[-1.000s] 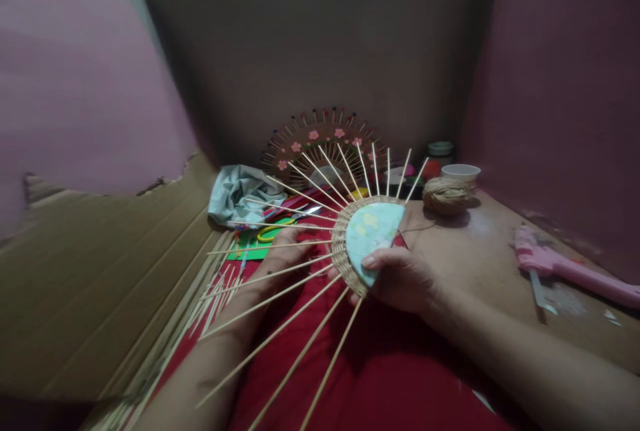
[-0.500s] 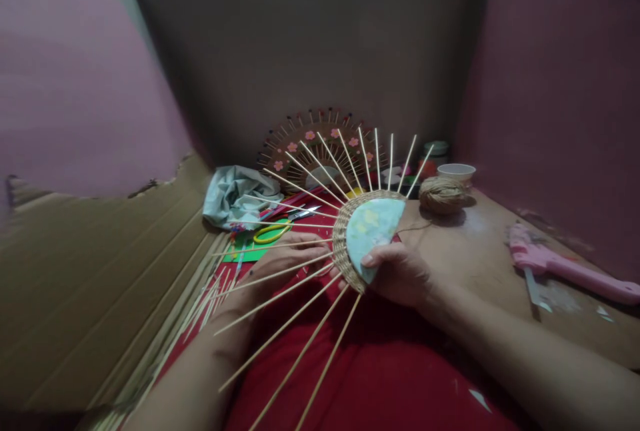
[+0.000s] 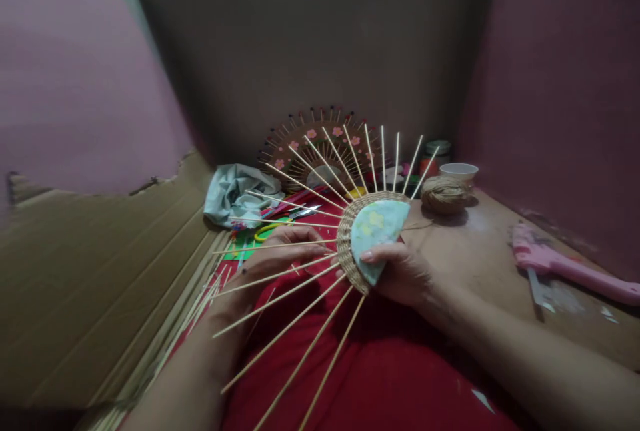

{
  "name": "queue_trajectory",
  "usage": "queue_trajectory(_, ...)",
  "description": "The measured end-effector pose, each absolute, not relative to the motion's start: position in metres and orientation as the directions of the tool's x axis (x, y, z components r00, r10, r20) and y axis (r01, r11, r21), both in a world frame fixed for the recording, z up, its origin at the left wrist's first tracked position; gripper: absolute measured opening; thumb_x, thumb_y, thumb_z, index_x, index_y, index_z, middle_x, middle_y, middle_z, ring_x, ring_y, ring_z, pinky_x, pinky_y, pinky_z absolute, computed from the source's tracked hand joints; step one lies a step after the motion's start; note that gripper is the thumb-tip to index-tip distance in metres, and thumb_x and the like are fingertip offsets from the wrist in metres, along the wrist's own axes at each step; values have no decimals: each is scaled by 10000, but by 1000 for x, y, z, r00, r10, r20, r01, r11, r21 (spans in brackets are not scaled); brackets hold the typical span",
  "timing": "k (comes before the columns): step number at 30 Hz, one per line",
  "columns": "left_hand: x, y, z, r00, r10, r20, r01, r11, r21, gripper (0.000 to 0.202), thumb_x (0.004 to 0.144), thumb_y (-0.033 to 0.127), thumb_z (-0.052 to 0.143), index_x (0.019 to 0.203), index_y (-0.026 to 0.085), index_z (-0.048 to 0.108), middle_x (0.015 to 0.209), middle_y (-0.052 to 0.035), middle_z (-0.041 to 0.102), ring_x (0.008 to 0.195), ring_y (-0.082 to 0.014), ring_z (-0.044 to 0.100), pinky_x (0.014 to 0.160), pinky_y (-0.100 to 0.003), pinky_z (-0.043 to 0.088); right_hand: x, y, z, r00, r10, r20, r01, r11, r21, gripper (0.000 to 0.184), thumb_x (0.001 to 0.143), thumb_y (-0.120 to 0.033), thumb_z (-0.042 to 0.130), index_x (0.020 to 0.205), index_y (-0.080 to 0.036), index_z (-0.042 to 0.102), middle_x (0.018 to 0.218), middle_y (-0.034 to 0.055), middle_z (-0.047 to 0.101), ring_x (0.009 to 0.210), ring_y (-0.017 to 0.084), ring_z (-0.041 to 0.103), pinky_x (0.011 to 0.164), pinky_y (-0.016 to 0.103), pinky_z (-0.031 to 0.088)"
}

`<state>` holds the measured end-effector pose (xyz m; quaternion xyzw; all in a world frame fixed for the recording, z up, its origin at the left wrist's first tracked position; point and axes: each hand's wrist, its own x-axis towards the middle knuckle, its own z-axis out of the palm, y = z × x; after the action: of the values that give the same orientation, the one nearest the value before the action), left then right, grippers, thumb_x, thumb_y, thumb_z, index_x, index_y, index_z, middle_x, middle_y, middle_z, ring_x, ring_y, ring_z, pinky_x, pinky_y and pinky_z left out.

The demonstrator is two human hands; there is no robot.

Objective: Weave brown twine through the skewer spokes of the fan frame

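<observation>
A half-round fan frame has a pale blue-green half-disc with yellow flowers, edged by a band of woven twine. Thin wooden sticks radiate from that band. My right hand grips the lower straight side, thumb on the front, its fingers mostly hidden behind. At the left edge of the weave, my left hand reaches behind the sticks with its fingertips pinched together. What lies between those fingertips is too small to make out. A strand runs from behind the frame toward a ball of twine.
A finished fan-shaped piece with pink flowers leans on the back wall. Around it are a crumpled cloth, yellow-handled scissors, and a white bowl. A pink glue gun lies right; loose sticks lie left.
The frame has shifted slightly right and turned a little in my right hand. My left fingertips have drawn together beside the woven edge.
</observation>
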<state>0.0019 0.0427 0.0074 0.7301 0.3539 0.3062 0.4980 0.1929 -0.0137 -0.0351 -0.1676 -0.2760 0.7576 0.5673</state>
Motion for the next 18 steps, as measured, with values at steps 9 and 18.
queue_trajectory(9, -35, 73, 16, 620, 784, -23, 326, -230, 917, 127, 672, 253, 640, 633, 137, 607, 558, 16, 517, 484, -65, 434, 454, -191, 319, 194, -8, -31, -195, 974, -117, -830, -227, -510, 261, 497, 16, 538, 715, -121, 581, 577, -8, 606, 517, 95, 528, 593, 245, 451)
queue_trajectory(18, -71, 82, 17, 494, 858, 140, -6, -158, 987, 95, 613, 200, 679, 620, 128, 617, 704, -8, 554, 357, -21, 420, 315, -159, 269, 196, -3, -30, -46, 983, -176, -872, -126, -473, 257, 528, 41, 533, 706, -140, 573, 632, 18, 634, 581, 149, 581, 627, 322, 486)
